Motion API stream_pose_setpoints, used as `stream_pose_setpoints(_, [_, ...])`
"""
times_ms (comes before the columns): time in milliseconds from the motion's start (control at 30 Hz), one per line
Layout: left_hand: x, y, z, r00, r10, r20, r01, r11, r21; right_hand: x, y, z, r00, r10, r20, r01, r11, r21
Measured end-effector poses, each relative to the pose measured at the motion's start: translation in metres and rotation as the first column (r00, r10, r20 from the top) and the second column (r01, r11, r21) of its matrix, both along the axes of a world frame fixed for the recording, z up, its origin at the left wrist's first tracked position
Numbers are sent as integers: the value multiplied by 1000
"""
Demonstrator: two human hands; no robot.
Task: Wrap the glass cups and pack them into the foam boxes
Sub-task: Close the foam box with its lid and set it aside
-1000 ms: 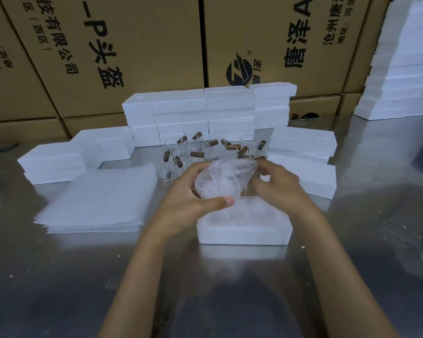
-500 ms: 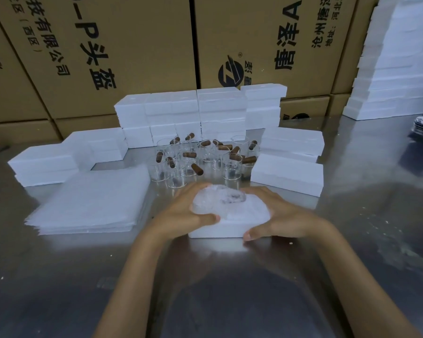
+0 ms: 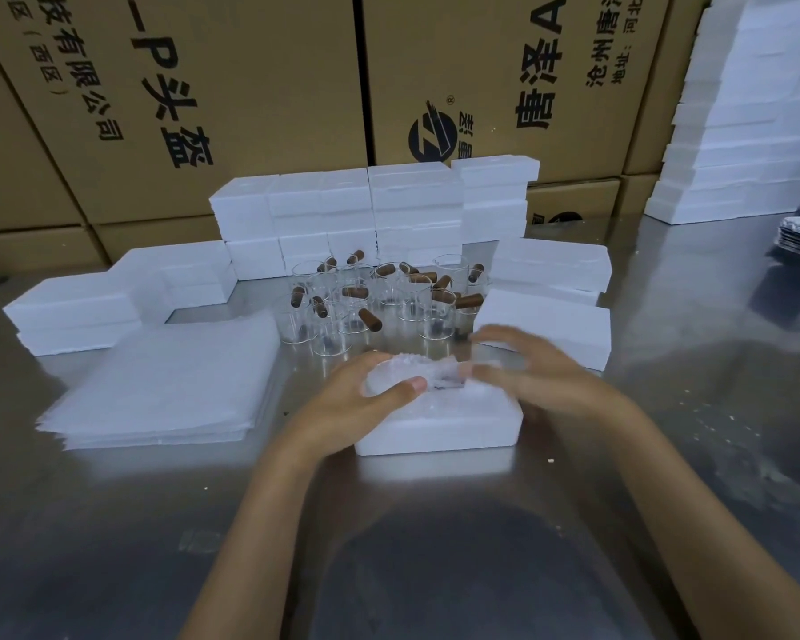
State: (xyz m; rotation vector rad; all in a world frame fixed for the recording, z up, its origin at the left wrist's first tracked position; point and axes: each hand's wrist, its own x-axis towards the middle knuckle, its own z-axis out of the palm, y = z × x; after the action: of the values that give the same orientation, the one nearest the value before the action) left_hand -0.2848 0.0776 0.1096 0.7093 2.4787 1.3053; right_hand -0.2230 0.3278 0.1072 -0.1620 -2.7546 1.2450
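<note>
Wrapped glass cup on the open foam box, held between both hands.

Cup lies on its side in the box's top, long axis running left to right across the person's front; a dark patch shows at its right end, which end is mouth or base I cannot tell. Left hand curls over the left end, thumb laid across the near side of the wrap. Right hand is blurred, fingers spread above and just beside the right end; contact unclear. Left hand is nearer and carries the hold. Whether the cup is fully seated, cannot tell; judged next: press it down level. Behind, unwrapped glass cups with brown handles cluster upright. Wrap sheets stacked to the left, a closed foam box to the right.
</note>
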Motion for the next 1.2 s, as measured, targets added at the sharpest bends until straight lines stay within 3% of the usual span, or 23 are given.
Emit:
stream_pose_setpoints(67, [-2, 0, -2, 1000, 16, -20, -16, 1000, 0, -17, 18, 2, 937, -285, -200, 315, 938, 141])
stream_pose_setpoints(100, [-3, 1, -3, 999, 26, -34, -26, 1000, 2, -25, 29, 4, 904, -352, -244, 411, 873, 262])
stream_pose_setpoints(167, [-4, 2, -5, 998, 36, -43, -36, 999, 13, -37, 52, 4, 912, -367, -186, 410, 770, 490])
stream_pose_setpoints(233, [-4, 2, -6, 999, 43, -27, -42, 999, 15, -43, 68, 4, 933, -357, -40, 312, 749, 585])
stream_pose_setpoints(433, [-1, 7, -8, 998, 59, -18, -58, 996, 61, -35, 80, 10, 939, -334, 82, 238, 802, 547])
stream_pose_setpoints(567, [-1, 5, -8, 999, 35, -17, -34, 996, 78, -16, 58, 42, 967, -238, -93, 254, 843, 474])
stream_pose_setpoints(633, [2, 3, -5, 997, 45, 63, -52, 992, 111, -5, 34, 65, 982, -122, -145, 167, 916, 363])
stream_pose_setpoints(700, [5, 8, -1, 977, 92, 194, -139, 959, 246, 3, 4, 81, 990, 15, -141, 30, 950, 312])
stream_pose_setpoints(800, [2, 12, 1, 941, 89, 325, -258, 811, 525, 8, -38, 86, 981, 173, -88, -132, 928, 350])
stream_pose_setpoints(933, [-8, -4, -2, 902, 7, 432, -313, 699, 643, 3, -62, 70, 971, 239, -27, -199, 862, 465])
stream_pose_setpoints(1200, [-9, -10, -3, 842, -146, 519, -239, 763, 601, 3, -60, 57, 971, 239, 12, -221, 877, 426])
